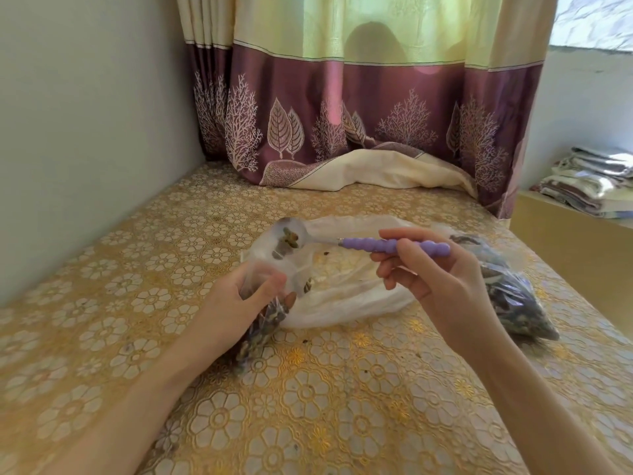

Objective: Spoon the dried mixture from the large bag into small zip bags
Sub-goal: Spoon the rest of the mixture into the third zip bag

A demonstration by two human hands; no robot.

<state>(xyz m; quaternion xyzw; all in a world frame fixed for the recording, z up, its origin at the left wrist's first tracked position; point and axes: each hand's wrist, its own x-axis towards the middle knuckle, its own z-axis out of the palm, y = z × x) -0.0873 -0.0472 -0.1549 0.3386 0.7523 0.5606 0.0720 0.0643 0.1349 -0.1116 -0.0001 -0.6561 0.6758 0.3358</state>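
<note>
Her left hand [239, 303] pinches the limp small zip bag [263, 323] just below its mouth, right hand [428, 272] closed around the spoon [394, 245] handle.

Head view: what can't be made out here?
- Small zip bag: mouth hidden by left hand and blur.
- Spoon bowl: load blurred behind plastic.
- Filled bag: near side hidden behind right hand.
- Large bag: remaining contents unclear through cloudy plastic.

Head cam, fwd-down, close over table [308, 423]

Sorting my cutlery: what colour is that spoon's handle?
Lilac purple, on the beaded plastic spoon handle, clearest in the head view.
</note>
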